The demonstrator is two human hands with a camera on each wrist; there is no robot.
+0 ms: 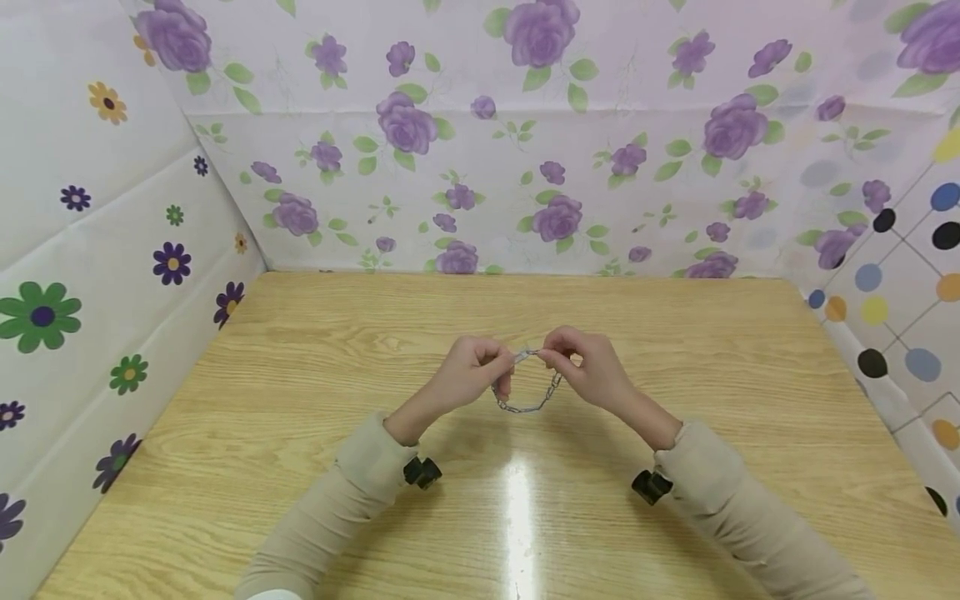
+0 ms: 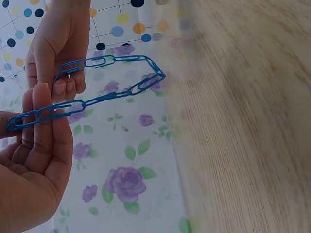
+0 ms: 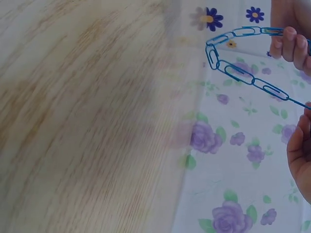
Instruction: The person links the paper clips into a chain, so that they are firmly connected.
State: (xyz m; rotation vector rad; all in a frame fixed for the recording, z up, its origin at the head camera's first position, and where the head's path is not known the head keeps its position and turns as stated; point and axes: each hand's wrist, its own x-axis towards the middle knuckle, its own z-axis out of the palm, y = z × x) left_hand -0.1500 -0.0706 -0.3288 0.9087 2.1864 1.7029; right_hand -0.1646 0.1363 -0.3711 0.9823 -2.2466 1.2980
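A chain of blue paper clips hangs as a loop between both hands above the table. My left hand pinches one end between thumb and fingers; in the left wrist view, clips of the chain run across its fingers. Facing it, my right hand pinches the chain at the top of the loop, fingertips close to those of the left. In the right wrist view the linked clips sag away from both hands. Whether the two ends are joined between the fingertips is hidden.
The wooden table lies beneath the hands, with a light glare near its front. A purple-flowered cloth hangs behind it. Patterned cloths border the left and right sides. Small black devices sit at both sleeve cuffs.
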